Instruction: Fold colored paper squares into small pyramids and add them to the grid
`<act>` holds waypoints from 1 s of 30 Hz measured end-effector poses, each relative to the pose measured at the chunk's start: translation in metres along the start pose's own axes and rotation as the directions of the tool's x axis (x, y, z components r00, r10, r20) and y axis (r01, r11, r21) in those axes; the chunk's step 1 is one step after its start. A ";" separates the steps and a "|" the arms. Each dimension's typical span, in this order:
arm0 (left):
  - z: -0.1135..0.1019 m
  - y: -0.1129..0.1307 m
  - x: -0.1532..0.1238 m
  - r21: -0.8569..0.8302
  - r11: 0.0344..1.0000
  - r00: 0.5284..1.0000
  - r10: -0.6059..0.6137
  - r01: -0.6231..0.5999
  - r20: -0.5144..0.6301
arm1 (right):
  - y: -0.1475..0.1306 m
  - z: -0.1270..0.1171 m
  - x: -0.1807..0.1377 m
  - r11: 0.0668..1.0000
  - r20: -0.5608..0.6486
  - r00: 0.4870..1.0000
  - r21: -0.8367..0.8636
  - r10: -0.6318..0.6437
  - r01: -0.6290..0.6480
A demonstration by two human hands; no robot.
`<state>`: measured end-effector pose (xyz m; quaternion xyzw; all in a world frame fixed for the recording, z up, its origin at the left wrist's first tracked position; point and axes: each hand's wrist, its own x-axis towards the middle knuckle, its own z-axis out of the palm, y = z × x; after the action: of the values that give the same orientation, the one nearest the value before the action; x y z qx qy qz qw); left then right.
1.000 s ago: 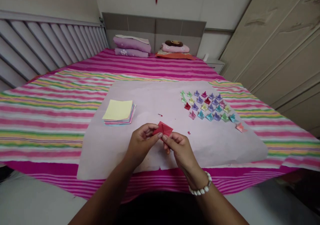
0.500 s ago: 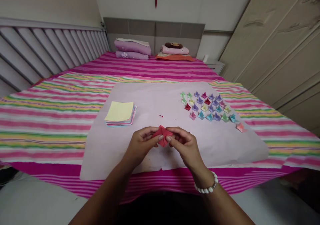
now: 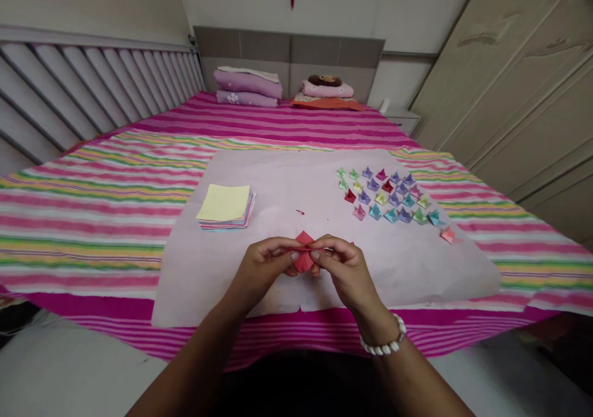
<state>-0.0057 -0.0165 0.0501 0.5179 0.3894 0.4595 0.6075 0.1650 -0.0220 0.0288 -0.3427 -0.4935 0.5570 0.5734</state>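
Observation:
A small red folded origami paper (image 3: 304, 261) is pinched between both hands above the near part of the pale sheet (image 3: 278, 182). My left hand (image 3: 266, 261) grips its left side, thumb in front and fingers behind. On its right side, my right hand (image 3: 341, 264) holds it the same way. The thumbs sit close together near the paper's middle. Beyond the hands lies a small thin red item (image 3: 300, 212), too small to name. Left of it stands a stack of square coloured paper (image 3: 225, 203), yellow on top. Several folded origami pieces (image 3: 380, 198) in many colours stand in rows at the right.
The sheet lies on a bed with a striped cover (image 3: 92, 219). Folded purple bedding (image 3: 249, 84) and a pink pile (image 3: 327, 89) rest by the headboard (image 3: 264, 49). A railing (image 3: 115, 83) runs along the left, a wardrobe (image 3: 500, 96) stands on the right.
My fingertips have come closer together over the red paper, and its side corners are now covered or folded in. The view has shifted slightly.

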 end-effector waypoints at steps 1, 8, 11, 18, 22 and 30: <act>0.000 0.000 0.000 0.003 1.000 1.000 0.009 -0.009 0.001 | 0.000 0.000 0.000 1.000 0.004 1.000 0.001 -0.003 0.003; 0.000 -0.002 0.001 0.053 0.998 0.999 0.029 -0.028 -0.025 | 0.000 0.000 0.001 0.997 -0.014 0.997 0.008 0.081 -0.081; 0.004 -0.005 0.000 0.071 0.997 0.996 0.024 -0.018 -0.086 | 0.003 0.003 0.001 0.994 -0.019 0.994 0.027 0.111 -0.110; 0.010 -0.008 -0.001 0.092 0.996 0.995 0.016 -0.007 -0.096 | 0.006 0.006 0.002 0.990 -0.075 0.987 0.025 0.139 -0.137; 0.006 -0.004 -0.004 0.115 0.993 1.000 0.019 -0.018 -0.008 | 0.006 0.005 0.002 0.990 -0.119 0.982 0.021 0.144 -0.142; 0.002 -0.002 -0.003 0.023 0.997 0.998 -0.067 0.067 -0.007 | 0.006 0.006 0.001 0.991 -0.083 0.988 0.036 0.132 -0.130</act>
<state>-0.0043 -0.0199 0.0481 0.5101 0.4137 0.4358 0.6154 0.1576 -0.0205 0.0245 -0.3889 -0.4365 0.5859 0.5612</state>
